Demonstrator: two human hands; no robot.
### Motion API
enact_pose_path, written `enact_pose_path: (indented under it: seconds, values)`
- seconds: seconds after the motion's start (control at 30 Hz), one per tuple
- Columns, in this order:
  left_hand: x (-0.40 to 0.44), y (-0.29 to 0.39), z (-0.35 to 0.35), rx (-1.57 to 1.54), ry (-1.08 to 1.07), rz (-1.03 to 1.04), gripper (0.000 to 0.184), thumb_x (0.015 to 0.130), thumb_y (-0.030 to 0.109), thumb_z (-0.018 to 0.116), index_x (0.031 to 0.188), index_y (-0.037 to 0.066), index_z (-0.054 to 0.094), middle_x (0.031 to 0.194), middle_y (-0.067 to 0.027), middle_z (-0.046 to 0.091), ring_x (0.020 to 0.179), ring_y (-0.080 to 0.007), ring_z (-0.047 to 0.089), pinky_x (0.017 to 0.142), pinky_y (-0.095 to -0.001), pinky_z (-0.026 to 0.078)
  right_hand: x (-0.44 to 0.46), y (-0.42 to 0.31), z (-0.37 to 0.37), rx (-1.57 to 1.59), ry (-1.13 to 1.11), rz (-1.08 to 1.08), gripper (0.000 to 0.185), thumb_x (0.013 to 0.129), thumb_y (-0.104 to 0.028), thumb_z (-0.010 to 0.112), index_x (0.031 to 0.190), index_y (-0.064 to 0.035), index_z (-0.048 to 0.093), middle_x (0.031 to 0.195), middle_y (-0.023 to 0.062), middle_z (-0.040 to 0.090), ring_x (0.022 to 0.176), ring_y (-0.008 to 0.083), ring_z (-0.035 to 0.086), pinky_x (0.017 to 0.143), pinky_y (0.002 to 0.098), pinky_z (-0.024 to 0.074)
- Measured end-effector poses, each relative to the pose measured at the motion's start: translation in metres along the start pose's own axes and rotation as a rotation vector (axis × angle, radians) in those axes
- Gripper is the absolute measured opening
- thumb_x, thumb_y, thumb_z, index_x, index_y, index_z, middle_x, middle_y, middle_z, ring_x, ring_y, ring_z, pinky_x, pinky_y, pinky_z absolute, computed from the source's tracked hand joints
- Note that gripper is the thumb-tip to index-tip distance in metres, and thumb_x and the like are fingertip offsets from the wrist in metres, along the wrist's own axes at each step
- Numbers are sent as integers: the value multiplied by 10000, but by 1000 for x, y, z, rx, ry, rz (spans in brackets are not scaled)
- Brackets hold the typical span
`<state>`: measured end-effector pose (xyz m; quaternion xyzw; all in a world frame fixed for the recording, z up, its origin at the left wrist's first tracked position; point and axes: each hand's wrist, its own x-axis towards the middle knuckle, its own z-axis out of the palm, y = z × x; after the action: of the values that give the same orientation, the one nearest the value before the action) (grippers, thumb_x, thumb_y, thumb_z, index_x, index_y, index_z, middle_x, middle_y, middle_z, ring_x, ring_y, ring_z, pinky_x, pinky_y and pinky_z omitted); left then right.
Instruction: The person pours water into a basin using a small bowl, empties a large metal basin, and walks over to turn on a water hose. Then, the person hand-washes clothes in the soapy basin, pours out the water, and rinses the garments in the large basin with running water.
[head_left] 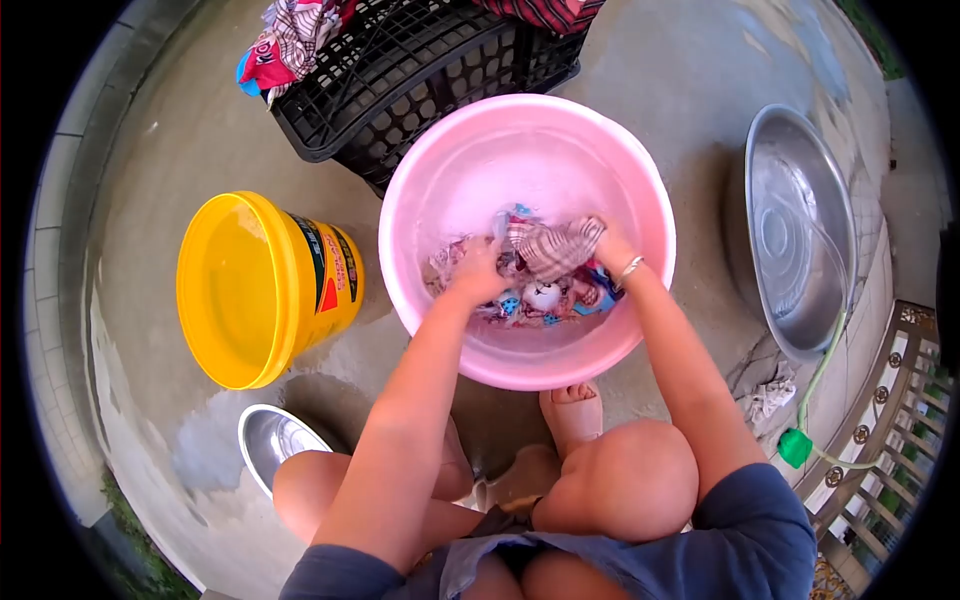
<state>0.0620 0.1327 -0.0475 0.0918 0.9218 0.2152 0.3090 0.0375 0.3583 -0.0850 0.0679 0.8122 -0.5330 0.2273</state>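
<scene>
A pink basin (528,110) holds water and a heap of wet, patterned clothes (545,297). My right hand (615,252), with a bracelet at the wrist, is closed on a brown-and-white checked cloth (558,248) bunched up above the heap. On the left side of the heap, my left hand (480,272) is curled into a patterned garment (447,262). Cloth, water and some blur partly hide its fingertips.
Beyond the basin stands a black crate (430,100) with clothes over its edge. A yellow bucket (232,290) is at the left, near a small metal bowl (278,440). A large metal basin (800,235) and a green hose (815,385) are at the right.
</scene>
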Motion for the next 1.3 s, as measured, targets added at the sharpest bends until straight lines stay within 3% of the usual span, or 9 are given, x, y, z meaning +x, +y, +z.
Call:
enact_pose_path:
  seconds: [0.07,0.23,0.3,0.43,0.63,0.8,0.97,1.07,1.3]
  values:
    - [6,-12,18,-366,395,154,536,688,276,619,1127,32,429,1041,-171,493,1026,-270,443,864,-338,365,-33,-75,-5,314,16,122,361,738,-164,554,1059,-22,472,873,135,564,800,198,547,718,295,431]
    - [-17,24,-40,-1541,-28,54,326,815,274,479,912,-31,541,793,-40,566,706,-98,511,654,-234,425,-65,-132,-9,486,0,-60,436,701,-158,593,1081,-4,442,897,147,551,831,210,537,742,292,421]
    - [-26,39,-72,-1347,-185,121,315,815,266,478,892,-33,540,789,-42,565,701,-91,509,635,-227,421,-69,-146,-1,-55,-14,-583,533,665,-150,624,1129,-20,397,931,149,541,864,220,527,777,295,407]
    - [-36,35,-122,-992,-426,227,309,781,236,534,904,-47,548,842,-46,570,762,-93,514,678,-232,419,-69,-171,-14,-270,-477,-418,654,575,-166,704,1127,-21,384,952,122,540,886,208,524,808,295,398]
    - [-25,11,-81,-923,-286,410,826,632,201,706,1268,15,212,1191,-100,379,1089,-177,357,937,-283,266,-80,-234,-27,786,-5,-353,217,690,-37,627,888,-14,540,810,34,567,712,110,542,636,230,445]
    - [-19,21,-71,-872,-237,-52,491,677,353,655,990,-6,537,861,-91,586,760,-140,548,680,-256,439,-54,-207,-35,819,156,-428,224,687,-59,641,886,-16,548,822,39,574,730,103,546,649,223,445]
    - [3,-18,-87,-531,13,47,361,647,245,661,917,31,552,809,-66,597,705,-195,573,635,-288,450,-14,-76,-61,-194,-8,-104,557,527,-162,749,993,2,490,872,86,579,817,185,556,764,281,426]
    - [-8,18,-76,205,739,147,436,643,125,595,1048,45,453,885,-135,561,803,-331,534,760,-373,408,-19,-54,-33,-520,195,-142,824,519,-308,747,1186,-37,347,1173,235,379,1028,333,450,873,375,361]
    - [-4,47,27,-942,141,-142,406,759,218,565,1075,36,389,876,-94,528,668,-206,530,639,-345,454,4,17,29,-496,147,-32,513,717,-357,578,1150,-135,414,1133,277,397,996,384,458,826,406,386]
